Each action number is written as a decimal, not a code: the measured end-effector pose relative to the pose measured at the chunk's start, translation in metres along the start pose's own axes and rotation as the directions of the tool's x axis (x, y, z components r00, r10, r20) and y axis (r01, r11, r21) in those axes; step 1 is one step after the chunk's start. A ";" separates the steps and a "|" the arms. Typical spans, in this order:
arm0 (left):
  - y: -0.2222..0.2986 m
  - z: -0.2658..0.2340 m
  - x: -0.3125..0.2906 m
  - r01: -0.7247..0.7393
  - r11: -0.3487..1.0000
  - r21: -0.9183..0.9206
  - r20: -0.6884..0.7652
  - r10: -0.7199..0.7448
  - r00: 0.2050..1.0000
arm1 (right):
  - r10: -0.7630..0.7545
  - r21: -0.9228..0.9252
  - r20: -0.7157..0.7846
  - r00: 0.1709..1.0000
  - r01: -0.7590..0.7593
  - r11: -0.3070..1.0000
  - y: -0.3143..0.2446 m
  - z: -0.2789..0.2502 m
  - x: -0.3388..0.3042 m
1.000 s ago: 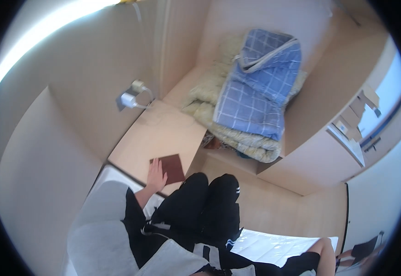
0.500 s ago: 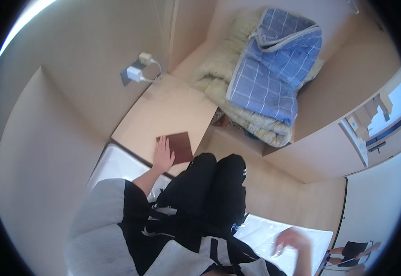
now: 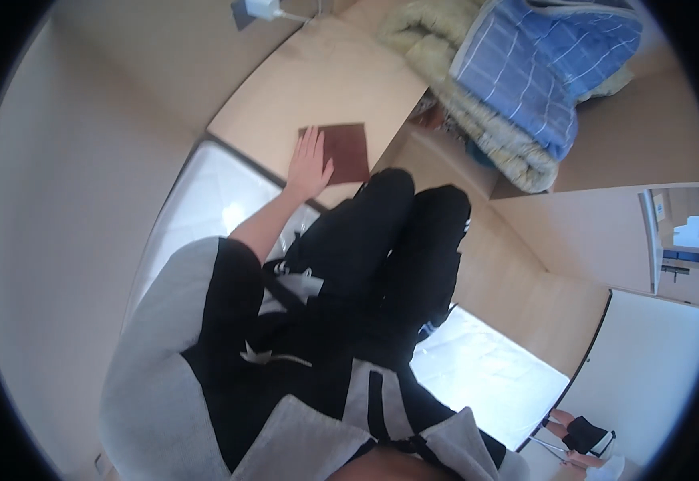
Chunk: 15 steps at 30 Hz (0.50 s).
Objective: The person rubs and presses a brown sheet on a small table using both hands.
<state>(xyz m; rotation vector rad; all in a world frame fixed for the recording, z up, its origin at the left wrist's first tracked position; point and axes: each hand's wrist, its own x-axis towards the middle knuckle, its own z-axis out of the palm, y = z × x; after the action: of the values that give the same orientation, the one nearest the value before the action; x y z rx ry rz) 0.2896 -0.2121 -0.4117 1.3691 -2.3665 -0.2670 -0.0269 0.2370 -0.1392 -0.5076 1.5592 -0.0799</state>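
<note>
My left hand (image 3: 309, 167) lies flat, its fingers stretched out, over the left edge of a thin dark brown square sheet (image 3: 348, 154). The sheet rests on a light wood tabletop (image 3: 325, 72), close to the front edge by my knees. Leather or card, I cannot tell which. My right hand is out of the picture.
A folded blue checked quilt (image 3: 517, 76) lies on a pale yellow padded quilt (image 3: 421, 28) in an open wooden compartment. A white plug (image 3: 263, 8) sits in the wall. Plastic-covered white bedding (image 3: 485, 365) is beside my legs. A person (image 3: 586, 437) shows at lower right.
The view has tilted down, so the table and quilts sit higher in the picture. My right hand, blurred at lower right before, has left the view. My left hand stays on the brown sheet.
</note>
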 end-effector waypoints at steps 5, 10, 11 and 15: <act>-0.010 0.001 -0.016 0.058 0.997 0.054 0.085 -0.063 0.994 | 0.031 -0.043 0.007 1.000 -0.030 0.999 0.016 0.004 0.004; -0.004 0.010 -0.031 0.044 0.994 0.099 0.072 -0.052 0.996 | 0.057 -0.051 -0.006 0.998 -0.058 0.997 0.041 0.012 -0.007; -0.005 0.011 -0.031 0.042 0.995 0.093 0.084 -0.050 0.995 | 0.063 -0.048 -0.010 0.998 -0.063 0.997 0.045 0.014 -0.008; -0.001 0.017 -0.033 0.016 0.999 0.040 0.027 -0.017 0.999 | 0.096 -0.050 -0.023 0.995 -0.097 0.994 0.058 0.015 -0.017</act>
<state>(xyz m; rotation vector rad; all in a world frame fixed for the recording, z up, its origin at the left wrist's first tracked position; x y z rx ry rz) 0.2982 -0.1849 -0.4354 1.4128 -2.3957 -0.2461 -0.0282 0.2995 -0.1452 -0.4720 1.6064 0.0286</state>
